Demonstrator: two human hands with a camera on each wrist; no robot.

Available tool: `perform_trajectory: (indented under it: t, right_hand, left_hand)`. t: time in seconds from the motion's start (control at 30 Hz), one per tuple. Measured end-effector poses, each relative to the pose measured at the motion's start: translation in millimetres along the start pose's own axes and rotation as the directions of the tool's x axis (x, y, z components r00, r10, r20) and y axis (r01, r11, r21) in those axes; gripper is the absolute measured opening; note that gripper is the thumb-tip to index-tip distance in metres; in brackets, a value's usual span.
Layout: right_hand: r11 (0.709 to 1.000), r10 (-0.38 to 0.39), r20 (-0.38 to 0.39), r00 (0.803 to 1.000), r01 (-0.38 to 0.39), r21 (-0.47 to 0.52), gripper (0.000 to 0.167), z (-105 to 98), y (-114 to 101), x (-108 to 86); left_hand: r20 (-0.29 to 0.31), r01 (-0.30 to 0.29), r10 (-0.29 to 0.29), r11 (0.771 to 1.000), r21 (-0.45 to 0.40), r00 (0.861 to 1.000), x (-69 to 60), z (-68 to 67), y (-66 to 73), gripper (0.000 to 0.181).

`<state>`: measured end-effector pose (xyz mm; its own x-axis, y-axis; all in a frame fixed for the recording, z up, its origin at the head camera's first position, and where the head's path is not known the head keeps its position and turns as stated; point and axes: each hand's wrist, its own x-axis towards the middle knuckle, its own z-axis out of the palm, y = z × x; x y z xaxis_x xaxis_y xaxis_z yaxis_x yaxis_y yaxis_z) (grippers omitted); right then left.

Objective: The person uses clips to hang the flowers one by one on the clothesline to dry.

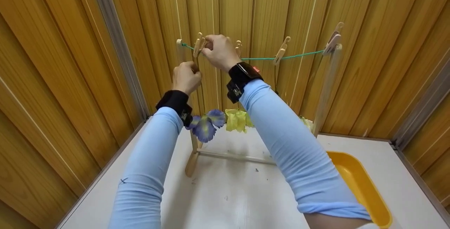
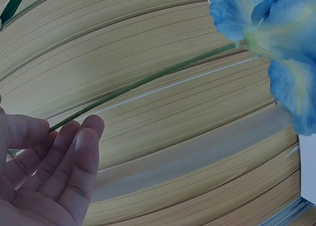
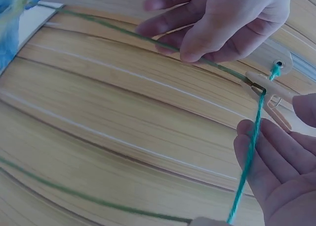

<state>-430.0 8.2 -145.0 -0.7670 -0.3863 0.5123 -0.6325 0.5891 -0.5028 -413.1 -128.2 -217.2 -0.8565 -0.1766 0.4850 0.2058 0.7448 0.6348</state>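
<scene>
My left hand (image 1: pixel 186 77) pinches the thin green stem (image 2: pixel 148 79) of a blue-purple iris flower (image 1: pixel 205 128) between thumb and fingers. The bloom hangs head down below that hand. Just above, my right hand (image 1: pixel 222 51) pinches a wooden clothespin (image 1: pixel 197 47) at the left end of a green string (image 1: pixel 258 59). In the right wrist view the stem's end lies at the tip of this clothespin (image 3: pixel 269 93), by the string. The right thumb is at one leg, with the fingers at the other.
Other clothespins sit along the string, one (image 1: pixel 281 51) right of centre and another (image 1: pixel 332 41) by the right post (image 1: pixel 325 92). A yellow flower (image 1: pixel 237 120) hangs beside the iris. On the white table (image 1: pixel 225 197), an orange tray (image 1: pixel 371 190) stands at right.
</scene>
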Motion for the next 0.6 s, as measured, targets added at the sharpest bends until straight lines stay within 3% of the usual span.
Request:
perform_trajectory:
  t: [0.13, 0.27, 0.4, 0.6]
  right_hand:
    - [0.996, -0.042, 0.043, 0.998, 0.045, -0.074, 0.033, -5, -1, -8.3]
    - [0.983, -0.13, 0.084, 0.988, 0.139, -0.117, 0.037, -14, -1, -26.0]
    - [0.97, -0.206, 0.101, 0.973, 0.217, -0.108, 0.041, -27, 8, -51.4]
    - [0.962, -0.253, 0.118, 0.96, 0.263, -0.072, 0.042, -48, 34, -98.2]
  left_hand:
    - [0.008, 0.001, -0.001, 1.0, 0.007, 1.0, 0.5, 1.0, -0.3, 0.023]
    - [0.015, -0.007, 0.006, 1.0, 0.021, 1.0, 1.6, 1.8, 0.4, 0.023]
    - [0.016, -0.01, 0.01, 1.0, 0.023, 1.0, 1.9, -0.2, 1.3, 0.023]
    - [0.049, -0.012, 0.011, 1.0, 0.005, 0.999, -4.3, -13.0, -1.4, 0.026]
